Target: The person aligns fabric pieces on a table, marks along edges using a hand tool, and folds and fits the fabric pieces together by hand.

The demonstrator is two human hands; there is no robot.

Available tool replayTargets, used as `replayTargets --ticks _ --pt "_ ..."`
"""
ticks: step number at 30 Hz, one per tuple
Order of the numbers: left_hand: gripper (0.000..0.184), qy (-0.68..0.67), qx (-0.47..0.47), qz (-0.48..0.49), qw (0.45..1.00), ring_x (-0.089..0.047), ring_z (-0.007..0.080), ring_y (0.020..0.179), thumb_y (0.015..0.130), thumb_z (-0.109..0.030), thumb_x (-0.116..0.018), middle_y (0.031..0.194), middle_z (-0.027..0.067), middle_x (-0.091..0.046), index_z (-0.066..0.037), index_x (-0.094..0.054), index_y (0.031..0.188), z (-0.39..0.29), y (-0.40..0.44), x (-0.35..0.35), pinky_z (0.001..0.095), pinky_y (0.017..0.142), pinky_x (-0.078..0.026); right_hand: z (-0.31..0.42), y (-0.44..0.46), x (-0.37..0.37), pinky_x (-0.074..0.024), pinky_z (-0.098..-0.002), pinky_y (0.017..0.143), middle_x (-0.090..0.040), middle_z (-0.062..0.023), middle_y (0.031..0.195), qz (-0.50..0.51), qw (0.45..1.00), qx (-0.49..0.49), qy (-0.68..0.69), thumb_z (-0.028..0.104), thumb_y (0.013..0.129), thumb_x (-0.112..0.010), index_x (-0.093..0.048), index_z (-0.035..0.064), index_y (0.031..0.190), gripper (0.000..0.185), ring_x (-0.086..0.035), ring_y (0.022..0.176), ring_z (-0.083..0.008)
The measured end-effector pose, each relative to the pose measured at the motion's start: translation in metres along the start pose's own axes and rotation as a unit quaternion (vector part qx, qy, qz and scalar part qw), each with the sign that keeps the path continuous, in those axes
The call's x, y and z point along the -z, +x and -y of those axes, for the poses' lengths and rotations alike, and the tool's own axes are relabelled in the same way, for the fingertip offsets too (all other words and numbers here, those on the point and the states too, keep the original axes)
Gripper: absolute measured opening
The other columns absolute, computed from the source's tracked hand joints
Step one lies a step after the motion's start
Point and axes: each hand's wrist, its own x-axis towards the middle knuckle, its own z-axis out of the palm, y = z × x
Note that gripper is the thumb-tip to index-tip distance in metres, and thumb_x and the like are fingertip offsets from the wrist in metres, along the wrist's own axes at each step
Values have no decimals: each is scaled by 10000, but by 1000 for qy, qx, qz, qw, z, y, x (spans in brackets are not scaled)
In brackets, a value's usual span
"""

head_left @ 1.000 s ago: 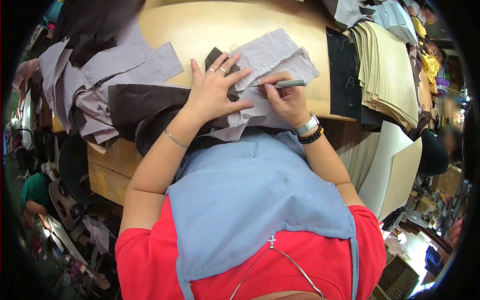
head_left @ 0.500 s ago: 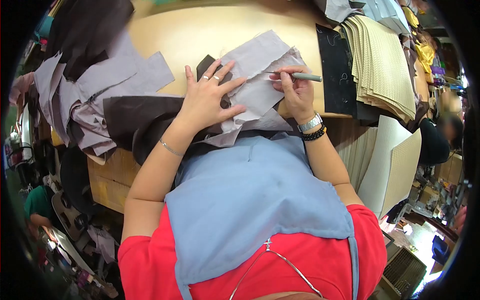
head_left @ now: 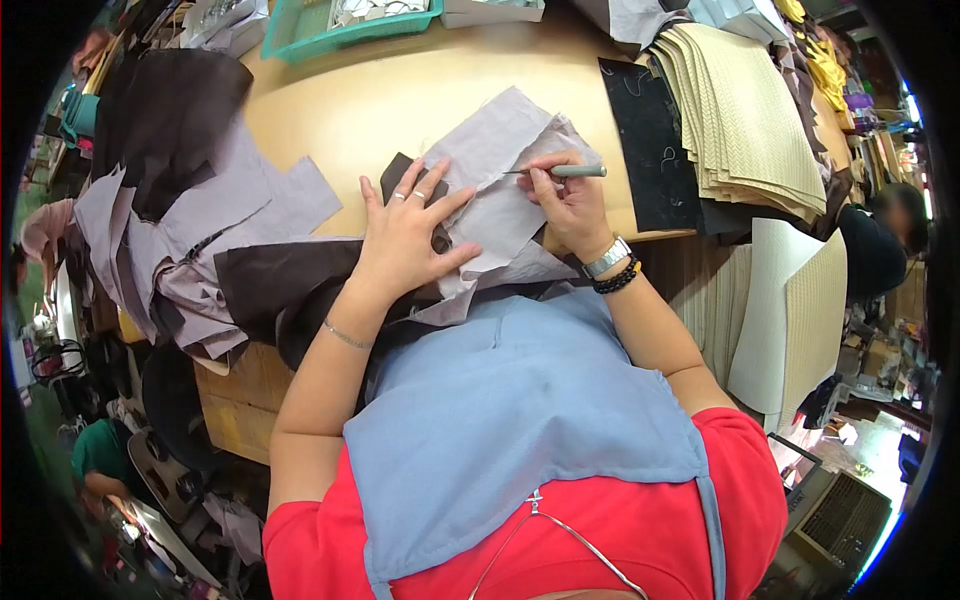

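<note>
My left hand (head_left: 407,235) lies flat with fingers spread, pressing on the left side of a pale lilac-grey piece of material (head_left: 495,135). Rings show on two of its fingers. In my right hand (head_left: 572,210) is a slim tool with a grey-green handle (head_left: 578,171) and a thin metal tip, held like a pen. Its tip is at the raised edge of the pale piece, where one layer overlaps another. Whether the tip goes under that edge I cannot tell. A dark brown piece (head_left: 396,178) pokes out beneath the left fingers.
Dark brown and lilac-grey pieces (head_left: 225,195) heap up at left. A teal basket (head_left: 350,42) stands at the table's far edge. At right are a black sheet (head_left: 650,150) and stacked cream textured sheets (head_left: 740,120). A person in dark clothing (head_left: 875,250) is at far right.
The view has shifted, bringing the teal basket into sight at the top. Both hands keep nearly the same places on the material, and the tool's tip stays by the overlapping edge.
</note>
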Motion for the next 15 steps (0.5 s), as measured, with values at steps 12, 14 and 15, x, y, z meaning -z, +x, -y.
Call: replayTargets --ticks 12,14,15 --pt "684 -93 -22 -23 995 -398 303 1405 755 -522 -757 1470 128 -486 -112 -601 1279 -3 42 -23 698 1106 -199 -6 -1 0 -570 -246 761 -637 -59 974 -7 1000 -1 22 49 971 -581 -557 7 1071 111 -684 874 -127" --pt "794 -84 -2 -13 996 -346 287 1440 733 -563 -762 1518 126 -430 -143 -549 1372 -4 42 -21 702 1109 -193 -5 -2 0 -566 -239 751 -637 -53 973 -17 999 -15 37 50 973 -577 -555 11 1074 110 -683 872 -119" --pt "835 -64 8 6 998 -321 279 1453 722 -590 -756 1536 119 -404 -161 -523 1401 -5 41 -20 707 1111 -181 -2 -3 -1 -564 -237 744 -637 -51 974 -19 999 -22 39 48 975 -574 -554 13 1076 109 -682 873 -117"
